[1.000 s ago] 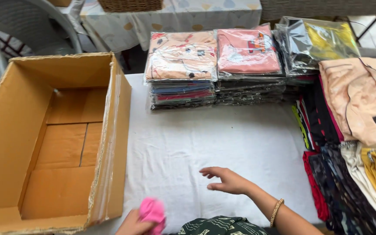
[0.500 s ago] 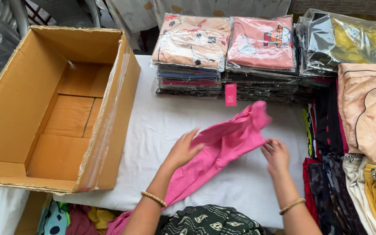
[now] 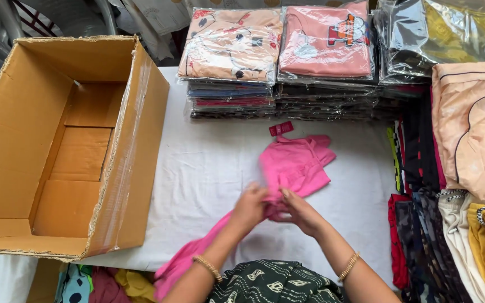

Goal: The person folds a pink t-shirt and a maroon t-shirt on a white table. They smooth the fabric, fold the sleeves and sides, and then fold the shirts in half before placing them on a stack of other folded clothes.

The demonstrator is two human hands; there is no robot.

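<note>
Pink garment (image 3: 296,163), lower end hidden under both hands' grip, cut off below.

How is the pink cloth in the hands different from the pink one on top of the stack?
The pink garment lies loose and bare on the white tablecloth, bright pink, with a tag. The wrapped pink shirt is paler, folded flat inside clear plastic, with a picture. Both are pink clothes.

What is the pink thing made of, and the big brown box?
The pink garment looks like soft knit cloth, matte; it folds and creases limply under both hands. The big brown box looks like corrugated cardboard, with rough flap edges and shiny clear tape down one side.
</note>
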